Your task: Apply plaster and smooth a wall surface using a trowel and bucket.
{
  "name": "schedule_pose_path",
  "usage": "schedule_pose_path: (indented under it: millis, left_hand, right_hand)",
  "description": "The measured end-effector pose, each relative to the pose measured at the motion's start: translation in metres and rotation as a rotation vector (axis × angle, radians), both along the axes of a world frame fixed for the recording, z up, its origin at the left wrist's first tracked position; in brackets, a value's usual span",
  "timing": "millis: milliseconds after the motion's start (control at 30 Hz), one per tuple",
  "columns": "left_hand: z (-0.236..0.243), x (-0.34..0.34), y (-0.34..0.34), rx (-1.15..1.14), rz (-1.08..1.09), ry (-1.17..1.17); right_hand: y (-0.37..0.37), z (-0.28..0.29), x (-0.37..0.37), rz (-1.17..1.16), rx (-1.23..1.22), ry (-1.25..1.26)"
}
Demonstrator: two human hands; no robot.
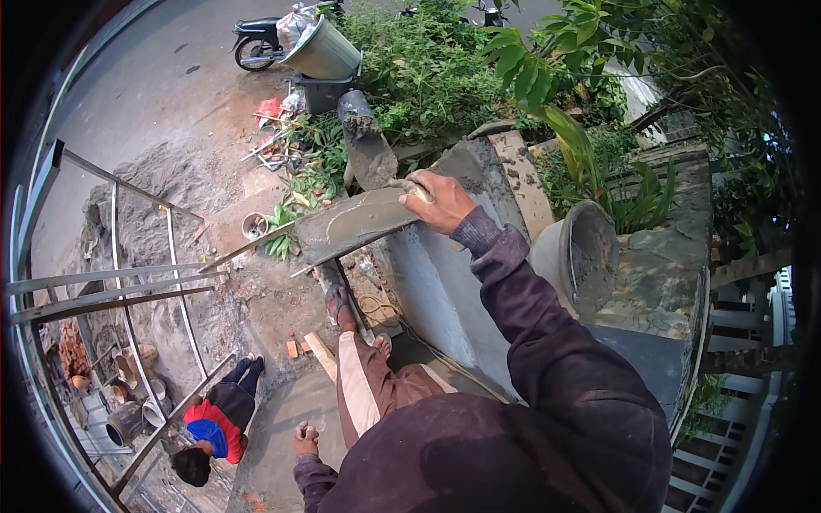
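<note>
My right hand (440, 203) is closed around the pale handle of a trowel, above the top of a low wall. The trowel's grey, mortar-smeared blade (373, 162) points away from me, over the wall's far edge. Wet grey mortar (359, 224) coats the wall top in a smooth strip running left from my hand. Low on the left, near my leg, my left hand (305, 439) hangs with curled fingers. Whether anything is inside them is hidden. A bucket (575, 256) with mortar smeared inside stands to the right of my right forearm.
A person in a red and blue top (214, 432) is at the lower left, beside a metal frame (120, 274). Behind it lies a sand heap (141, 201). Plants (428, 73), a tilted pale bin (322, 51) and a motorbike (256, 47) are beyond the wall.
</note>
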State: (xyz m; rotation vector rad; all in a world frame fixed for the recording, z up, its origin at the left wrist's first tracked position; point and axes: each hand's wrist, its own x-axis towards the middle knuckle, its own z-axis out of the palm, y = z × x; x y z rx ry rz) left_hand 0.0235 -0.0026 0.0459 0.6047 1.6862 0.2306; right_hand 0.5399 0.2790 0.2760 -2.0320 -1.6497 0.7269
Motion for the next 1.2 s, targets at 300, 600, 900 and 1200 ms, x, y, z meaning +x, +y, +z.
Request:
schedule_pose_path:
  millis: [300,600,900,1200]
  left_hand:
    - [0.004,0.006,0.033,0.012,-0.04,0.006]
    - [-0.011,-0.011,0.06,-0.056,-0.079,-0.061]
    - [0.023,0.027,0.091,0.075,-0.201,-0.152]
    - [0.042,0.008,0.093,0.016,-0.435,-0.029]
  right_hand:
    - [-0.046,-0.075,0.131,-0.604,-0.2,0.924]
    - [-0.17,-0.012,0.034,-0.377,0.159,-0.101]
    - [-0.282,0.144,0.097,-0.856,-0.355,-0.701]
    - [-0.332,0.085,0.174,-0.816,-0.632,-0.623]
